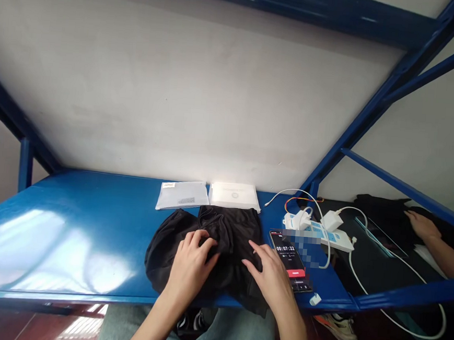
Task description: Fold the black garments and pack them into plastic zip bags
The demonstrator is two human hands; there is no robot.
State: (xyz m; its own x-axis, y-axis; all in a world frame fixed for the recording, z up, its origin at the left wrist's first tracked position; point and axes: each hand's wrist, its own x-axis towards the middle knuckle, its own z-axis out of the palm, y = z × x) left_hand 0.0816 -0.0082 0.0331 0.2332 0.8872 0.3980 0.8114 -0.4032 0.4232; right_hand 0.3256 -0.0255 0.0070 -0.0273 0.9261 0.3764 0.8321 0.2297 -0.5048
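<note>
Head view: black garment (220,253), waistband (227,213) toward wall (178,93)

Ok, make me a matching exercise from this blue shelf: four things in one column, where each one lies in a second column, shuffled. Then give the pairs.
Things:
1. black garment
2. phone
3. white packet
4. power strip

Places:
A. at the back, behind the black garment
B. under the left hand and the right hand
C. farthest to the right of the four
D. just right of the right hand, screen lit

Pairs: 1-B, 2-D, 3-A, 4-C
</note>
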